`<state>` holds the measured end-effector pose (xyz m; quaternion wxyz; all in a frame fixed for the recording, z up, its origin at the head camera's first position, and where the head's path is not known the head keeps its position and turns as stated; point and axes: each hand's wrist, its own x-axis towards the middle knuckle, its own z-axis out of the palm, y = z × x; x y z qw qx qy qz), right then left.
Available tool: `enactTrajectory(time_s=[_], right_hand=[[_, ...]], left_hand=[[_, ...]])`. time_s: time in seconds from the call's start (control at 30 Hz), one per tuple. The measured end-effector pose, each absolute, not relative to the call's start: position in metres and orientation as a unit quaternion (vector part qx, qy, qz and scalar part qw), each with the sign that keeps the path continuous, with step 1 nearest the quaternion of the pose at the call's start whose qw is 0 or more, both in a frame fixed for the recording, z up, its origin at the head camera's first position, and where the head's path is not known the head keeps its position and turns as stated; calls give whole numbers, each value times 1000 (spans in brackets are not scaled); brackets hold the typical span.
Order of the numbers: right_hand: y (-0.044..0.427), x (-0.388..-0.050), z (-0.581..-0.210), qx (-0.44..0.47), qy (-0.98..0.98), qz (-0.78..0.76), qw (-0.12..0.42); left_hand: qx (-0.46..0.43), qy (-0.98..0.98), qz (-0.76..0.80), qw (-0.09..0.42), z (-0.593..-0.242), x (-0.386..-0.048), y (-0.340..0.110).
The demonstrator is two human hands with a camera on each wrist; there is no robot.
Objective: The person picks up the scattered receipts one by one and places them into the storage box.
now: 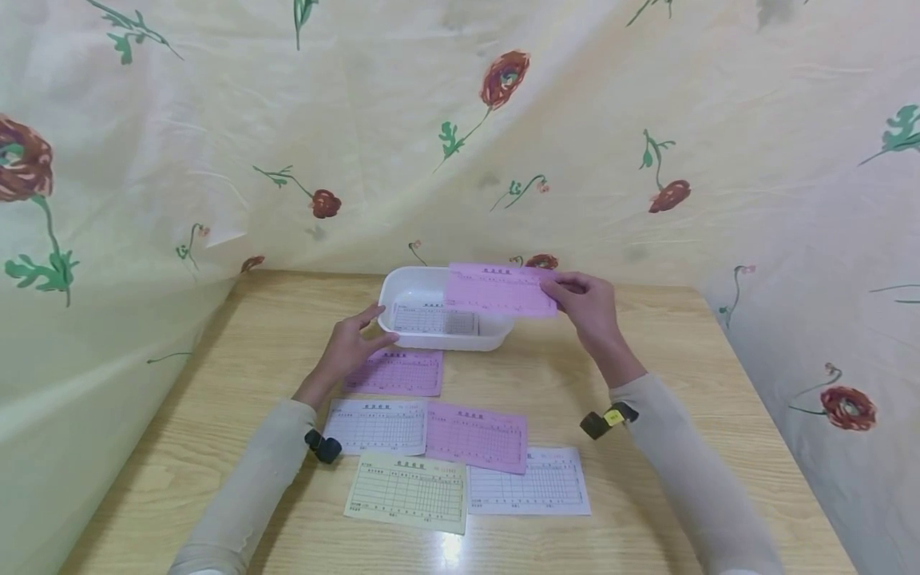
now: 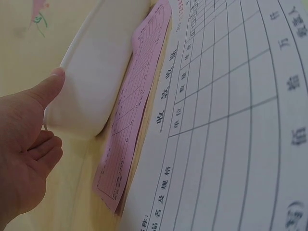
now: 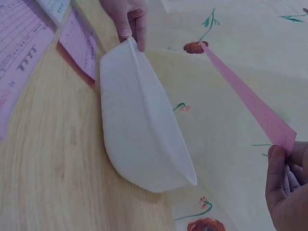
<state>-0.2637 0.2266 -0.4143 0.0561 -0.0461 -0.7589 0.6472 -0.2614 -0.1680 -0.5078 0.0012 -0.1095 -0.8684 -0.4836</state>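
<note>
My right hand [image 1: 591, 310] pinches a pink printed form [image 1: 496, 289] by its right end. That sheet hangs over the right part of a white plastic tray [image 1: 449, 342], hiding some of its inside. The left hand [image 1: 343, 351] grips the tray's left end, thumb and fingers at the rim. Inside the tray lies a white printed form [image 1: 424, 320], partly in shade. In the right wrist view the held pink form [image 3: 255, 103] is seen nearly edge-on, apart from the tray [image 3: 134, 120].
Several forms lie on the wooden table [image 1: 647, 495] before the tray: a pink one [image 1: 402, 375] near the left hand, a white one [image 1: 377, 427], a pink one [image 1: 477, 438] overlapping another white one [image 1: 532, 487], and a yellowish one [image 1: 410, 491]. Flowered cloth [image 1: 359, 144] hangs behind.
</note>
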Motion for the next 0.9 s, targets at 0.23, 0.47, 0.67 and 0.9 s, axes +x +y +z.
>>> enactTrajectory(time_s=[0.23, 0.47, 0.67, 0.9], right_hand=[[206, -284, -412, -52, -770, 635, 48], [182, -297, -415, -40, -760, 647, 53], [164, -308, -423, -43, -778, 624, 57], [147, -321, -436, -54, -812, 578, 60]], left_hand=[[-112, -865, -490, 1, -507, -262, -168], [-107, -867, -486, -4, -507, -262, -167], [-105, -866, -489, -6, -506, -262, -166], [-109, -864, -492, -1, -508, -263, -166]])
